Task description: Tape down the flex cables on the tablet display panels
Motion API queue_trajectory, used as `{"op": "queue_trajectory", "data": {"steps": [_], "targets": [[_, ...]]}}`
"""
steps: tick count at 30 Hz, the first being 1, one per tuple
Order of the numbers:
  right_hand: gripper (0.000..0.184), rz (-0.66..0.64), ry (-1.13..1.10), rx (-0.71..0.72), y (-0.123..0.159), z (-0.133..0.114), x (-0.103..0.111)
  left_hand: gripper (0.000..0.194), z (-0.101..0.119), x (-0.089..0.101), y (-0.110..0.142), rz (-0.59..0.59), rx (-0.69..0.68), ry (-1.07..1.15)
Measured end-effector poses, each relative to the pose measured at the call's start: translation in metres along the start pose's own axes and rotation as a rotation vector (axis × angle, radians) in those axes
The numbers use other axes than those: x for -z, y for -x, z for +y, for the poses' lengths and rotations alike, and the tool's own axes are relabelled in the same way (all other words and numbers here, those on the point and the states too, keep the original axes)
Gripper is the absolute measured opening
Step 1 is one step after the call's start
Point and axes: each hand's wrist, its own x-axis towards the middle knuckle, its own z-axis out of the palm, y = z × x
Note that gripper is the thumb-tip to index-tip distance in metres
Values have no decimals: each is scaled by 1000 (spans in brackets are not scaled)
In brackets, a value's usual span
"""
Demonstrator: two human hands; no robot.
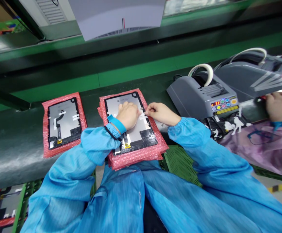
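A tablet back panel [141, 131] lies on a stack of pink bubble wrap [136, 157] in front of me. My left hand [128, 114] rests on the panel with fingers curled, pressing a white strip of tape [143, 113]. My right hand [160, 113] pinches the other end of that strip at the panel's right edge. Both arms wear blue sleeves. A blue wrist strap [116, 124] sits on my left wrist.
A second panel [63, 123] on pink wrap lies to the left on the dark belt [12, 145]. Two grey tape dispensers [204, 94] stand at right. Another person's hand [280, 105] and pink sleeve are at far right. A green crate [179, 160] sits below.
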Motion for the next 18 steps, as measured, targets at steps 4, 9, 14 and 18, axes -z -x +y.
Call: {"op": "queue_trajectory", "data": {"steps": [4, 9, 14, 18], "targets": [[34, -35, -375, -228, -6, 11, -4, 18, 0, 1, -1, 6, 27, 26], [33, -188, -755, -411, -7, 27, -7, 11, -4, 8, -1, 9, 116, 98], [19, -191, -823, -369, -1, 29, -6, 19, -1, 9, -2, -16, 99, 104], [20, -127, -729, -324, 0, 26, -5, 10, -9, 13, -2, 33, 106, 106]]}}
